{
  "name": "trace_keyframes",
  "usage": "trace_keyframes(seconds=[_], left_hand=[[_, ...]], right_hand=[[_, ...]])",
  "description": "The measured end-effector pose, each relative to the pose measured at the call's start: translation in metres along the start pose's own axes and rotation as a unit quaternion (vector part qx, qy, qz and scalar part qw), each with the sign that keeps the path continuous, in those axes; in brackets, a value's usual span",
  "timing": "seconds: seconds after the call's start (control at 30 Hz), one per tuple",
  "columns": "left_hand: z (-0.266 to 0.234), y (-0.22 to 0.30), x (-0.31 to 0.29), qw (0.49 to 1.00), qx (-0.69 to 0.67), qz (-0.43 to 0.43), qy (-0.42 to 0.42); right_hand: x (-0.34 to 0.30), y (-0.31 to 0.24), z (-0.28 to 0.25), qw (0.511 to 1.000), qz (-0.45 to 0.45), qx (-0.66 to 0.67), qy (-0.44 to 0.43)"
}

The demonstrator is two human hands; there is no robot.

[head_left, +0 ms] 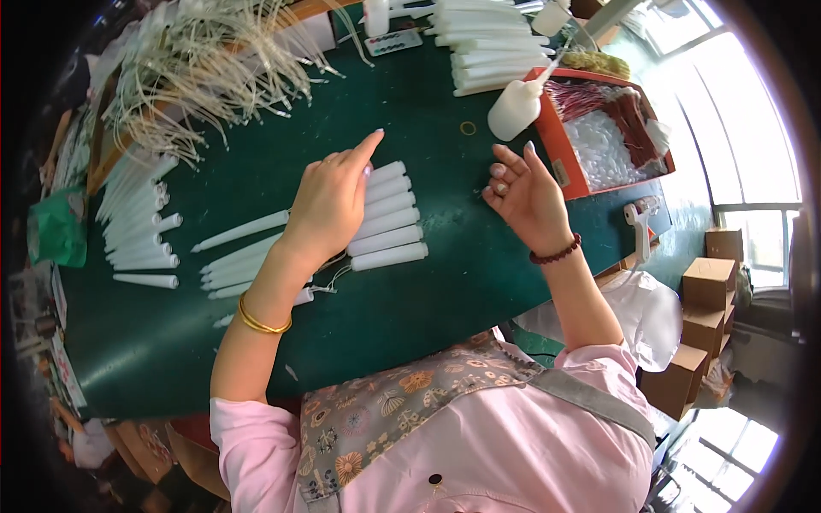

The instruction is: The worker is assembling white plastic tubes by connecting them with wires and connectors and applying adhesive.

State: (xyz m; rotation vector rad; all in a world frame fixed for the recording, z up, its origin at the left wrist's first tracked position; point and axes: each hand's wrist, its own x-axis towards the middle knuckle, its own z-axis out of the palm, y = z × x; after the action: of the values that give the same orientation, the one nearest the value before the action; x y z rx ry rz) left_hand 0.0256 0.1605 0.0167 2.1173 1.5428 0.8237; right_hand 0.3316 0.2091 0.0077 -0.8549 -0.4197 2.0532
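Note:
My left hand (329, 201) is over a row of short white plastic tubes (385, 226), its back up, index finger stretched out and thumb apart. The hand covers part of the row; no held thing shows. To the right, my right hand (532, 198) is raised above the table, palm partly turned up, fingers loosely bent and thumb apart, with nothing visible in it. Pointed white candle-shaped sticks (244, 229) lie left of my left hand, some partly under my forearm. Thin wires (335, 275) show at the ends of the near tubes.
A white squeeze bottle (516, 109) stands beside a red box (554, 154) of red wires and small clear pieces. A glue gun (640, 224) lies at the right edge. More white sticks (141, 235) lie left; pale wired strands (214, 68) and white tubes (492, 47) are piled behind.

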Motion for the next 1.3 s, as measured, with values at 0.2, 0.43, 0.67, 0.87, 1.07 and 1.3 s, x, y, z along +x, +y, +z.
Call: trace_keyframes(seconds=[0.2,0.43,0.67,0.87,1.07,1.3], left_hand=[[-0.004,0.017,0.005,0.996,0.081,0.034,-0.027],[-0.007,0.022,0.002,0.988,0.139,0.042,-0.046],[-0.013,0.058,-0.045,0.983,0.146,0.07,0.091],[0.04,0.08,-0.132,0.998,0.039,0.016,0.043],[0.054,0.077,-0.153,0.996,0.009,-0.043,0.084],[0.059,0.074,-0.154,0.992,-0.029,-0.061,0.111]], right_hand=[[0.041,-0.027,-0.005,0.969,0.118,0.21,-0.05],[0.056,-0.027,0.006,0.943,0.111,0.313,0.005],[0.041,-0.016,0.022,0.986,0.098,0.061,-0.122],[0.076,-0.015,0.054,0.965,0.113,-0.122,-0.202],[0.117,0.007,0.085,0.918,0.01,-0.318,-0.236],[0.147,0.057,0.103,0.883,-0.048,-0.367,-0.29]])
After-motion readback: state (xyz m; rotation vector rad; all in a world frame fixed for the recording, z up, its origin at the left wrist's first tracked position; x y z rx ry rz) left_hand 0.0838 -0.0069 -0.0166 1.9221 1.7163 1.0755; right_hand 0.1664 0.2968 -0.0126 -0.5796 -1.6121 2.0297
